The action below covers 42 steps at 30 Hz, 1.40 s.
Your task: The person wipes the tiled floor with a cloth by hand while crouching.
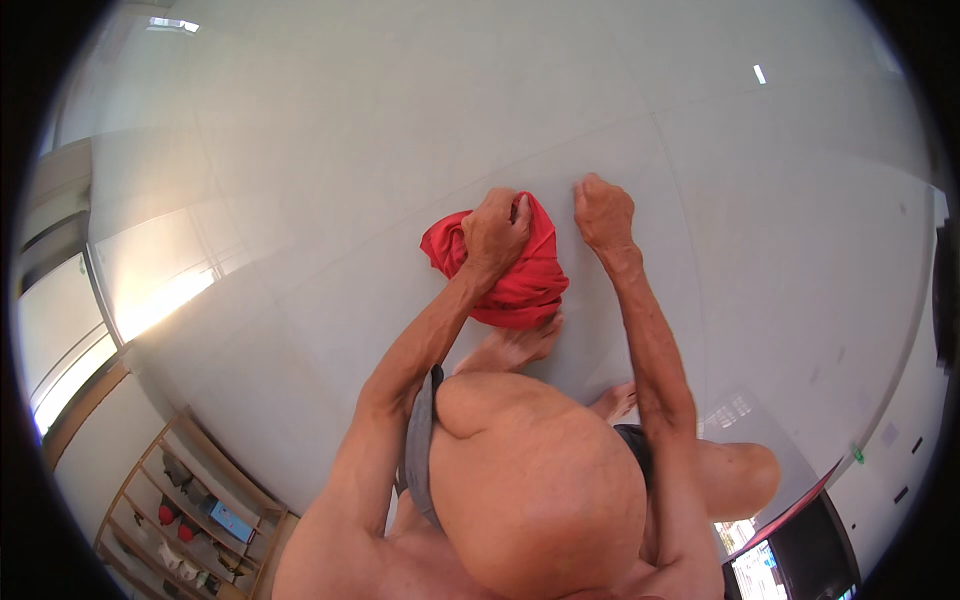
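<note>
My left hand (497, 235) is closed on a bunched red cloth (535, 270) lying on the pale floor, with its fingers over the cloth's upper part. To the right of the cloth, apart from it, my right hand (605, 212) makes a fist at the floor; whether it holds anything is hidden. My bare left foot (500, 355) reaches the cloth's lower edge, and my bent knee fills the lower middle. Part of my other bare foot (615, 400) shows beside my right forearm.
A wooden rack (150, 480) with footwear and other items stands at the lower left, near a bright doorway (60, 380). At the lower right is a screen-like dark panel (810, 550) beside a white wall (890, 480). The glossy floor (480, 90) stretches beyond my hands.
</note>
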{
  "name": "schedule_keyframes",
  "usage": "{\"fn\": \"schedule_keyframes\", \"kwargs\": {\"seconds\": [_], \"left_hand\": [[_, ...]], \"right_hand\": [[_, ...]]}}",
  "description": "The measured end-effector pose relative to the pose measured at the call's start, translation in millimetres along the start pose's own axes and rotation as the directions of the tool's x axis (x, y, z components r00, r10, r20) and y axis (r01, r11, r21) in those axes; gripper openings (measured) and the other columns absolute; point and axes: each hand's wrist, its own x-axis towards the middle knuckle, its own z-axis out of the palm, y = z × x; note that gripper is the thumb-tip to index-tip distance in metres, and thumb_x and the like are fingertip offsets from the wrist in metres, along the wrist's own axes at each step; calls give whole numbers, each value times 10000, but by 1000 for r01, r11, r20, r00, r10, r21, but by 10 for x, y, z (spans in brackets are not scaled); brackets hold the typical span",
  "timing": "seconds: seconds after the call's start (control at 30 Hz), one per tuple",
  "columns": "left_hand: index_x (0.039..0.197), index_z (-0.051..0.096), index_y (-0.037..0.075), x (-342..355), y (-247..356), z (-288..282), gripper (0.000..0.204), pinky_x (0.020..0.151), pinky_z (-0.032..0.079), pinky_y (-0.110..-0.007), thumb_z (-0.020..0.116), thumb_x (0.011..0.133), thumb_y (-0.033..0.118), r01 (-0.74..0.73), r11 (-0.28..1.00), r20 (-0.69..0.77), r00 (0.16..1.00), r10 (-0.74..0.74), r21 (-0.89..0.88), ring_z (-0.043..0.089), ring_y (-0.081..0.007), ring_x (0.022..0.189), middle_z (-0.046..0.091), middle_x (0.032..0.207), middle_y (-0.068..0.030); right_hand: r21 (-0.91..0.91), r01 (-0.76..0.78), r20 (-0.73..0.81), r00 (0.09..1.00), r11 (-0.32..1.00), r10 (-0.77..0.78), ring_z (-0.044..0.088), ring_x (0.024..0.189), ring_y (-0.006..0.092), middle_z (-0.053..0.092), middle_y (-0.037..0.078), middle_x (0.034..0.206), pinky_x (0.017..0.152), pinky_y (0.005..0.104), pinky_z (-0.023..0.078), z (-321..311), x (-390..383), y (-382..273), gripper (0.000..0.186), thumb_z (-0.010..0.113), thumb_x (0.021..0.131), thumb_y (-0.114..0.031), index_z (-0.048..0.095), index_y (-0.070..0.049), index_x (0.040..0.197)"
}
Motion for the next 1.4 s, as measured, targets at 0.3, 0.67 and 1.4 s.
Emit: {"fn": "schedule_keyframes", "kwargs": {"seconds": [0.3,0.67,1.4], "left_hand": [[910,647,76,7,-20,-22,149,603,502,-426,724,940,200,38,998,55,998,-41,44,669,-316,681,685,818,-105],[890,625,69,18,31,-19,159,592,497,-436,715,943,189,27,999,45,999,-28,18,662,-320,676,679,837,-108],[889,634,75,34,9,-29,164,610,501,-439,723,943,202,7,999,23,1000,-8,39,668,-325,679,677,794,-111]], "right_hand": [[-18,258,-4,966,966,-258,638,704,440,646,189,740,616,530,506,-12,33,45,220,555,983,-169,578,-61,793],[81,53,-50,998,995,-50,648,733,460,658,222,736,647,547,507,27,42,119,245,595,980,-215,594,-44,804],[120,-145,-132,978,982,160,627,670,474,647,262,738,625,547,479,210,-199,-392,312,571,911,-191,628,2,673]]}}
